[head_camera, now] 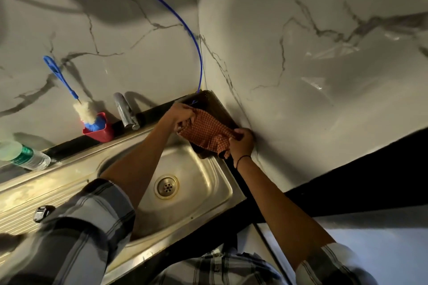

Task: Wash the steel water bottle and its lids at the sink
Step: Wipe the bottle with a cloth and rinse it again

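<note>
Both my hands hold an orange checked cloth (206, 133) stretched over a dark tray (215, 104) in the far right corner beside the sink (203, 176). My left hand (183, 114) pinches the cloth's far left end. My right hand (240, 142) grips its near right end. The cloth hides whatever lies under it. No steel bottle shows in the frame. A small dark lid-like object (44, 213) lies on the ribbed drainboard at the left.
A steel tap (126, 111) stands behind the basin. Left of it a red holder (99, 131) carries a blue-handled brush (62, 78). A plastic water bottle (25, 157) lies on the far left ledge. A blue cord (192, 37) hangs down the marble wall into the corner.
</note>
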